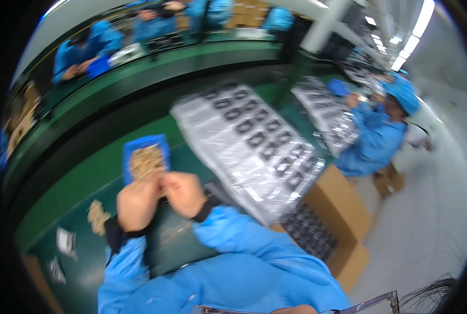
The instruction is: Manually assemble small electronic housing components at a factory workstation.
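My left hand and my right hand meet over the near edge of a blue bin. Their fingers are closed and pressed together at the tips. What they pinch, if anything, is hidden and smeared by motion. Small tan pieces fill the bin, too blurred to name. To the left of my left wrist, a loose heap of similar tan pieces lies on the green table. Right of my hands is a pale plastic tray sheet with rows of dark square parts.
Two small clear packets lie at the table's left. An open cardboard box with dark gridded contents stands at my right. Beyond the table runs a green conveyor. A co-worker in blue sits to the right; others work across.
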Demonstrator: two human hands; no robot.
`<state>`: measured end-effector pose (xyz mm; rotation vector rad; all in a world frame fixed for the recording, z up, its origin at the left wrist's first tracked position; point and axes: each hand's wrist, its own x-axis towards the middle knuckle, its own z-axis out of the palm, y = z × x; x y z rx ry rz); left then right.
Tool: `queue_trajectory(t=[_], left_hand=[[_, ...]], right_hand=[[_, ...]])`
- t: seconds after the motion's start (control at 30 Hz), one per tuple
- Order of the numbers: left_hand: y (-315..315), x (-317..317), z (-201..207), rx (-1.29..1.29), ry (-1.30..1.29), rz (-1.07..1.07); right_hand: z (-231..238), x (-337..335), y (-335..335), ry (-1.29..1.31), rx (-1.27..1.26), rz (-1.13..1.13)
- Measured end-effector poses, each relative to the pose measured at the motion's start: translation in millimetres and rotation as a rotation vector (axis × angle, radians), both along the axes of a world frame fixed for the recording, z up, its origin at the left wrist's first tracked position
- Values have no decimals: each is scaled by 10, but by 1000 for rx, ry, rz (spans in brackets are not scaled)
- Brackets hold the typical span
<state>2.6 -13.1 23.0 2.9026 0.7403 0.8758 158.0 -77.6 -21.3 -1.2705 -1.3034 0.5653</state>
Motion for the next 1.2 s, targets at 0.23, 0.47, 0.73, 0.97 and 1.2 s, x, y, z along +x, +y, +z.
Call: queue_trajectory(t=[0.23,0.47,0.73,0.97,1.2], left_hand=[[0,107,-59,59,-133,-35],[5,95,39,53,-122,-48],[-7,100,18,17,-164,-88],[16,64,-93,34,-107,-46],[255,22,-94,-231,-377,268]], right_hand=[[28,-38,11,-122,131,-88],[21,-34,39,-146,213,-106],[43,-6,13,-73,115,-51],[-47,-43,46,-70,146,-32],[18,-3,47,272,-101,48]])
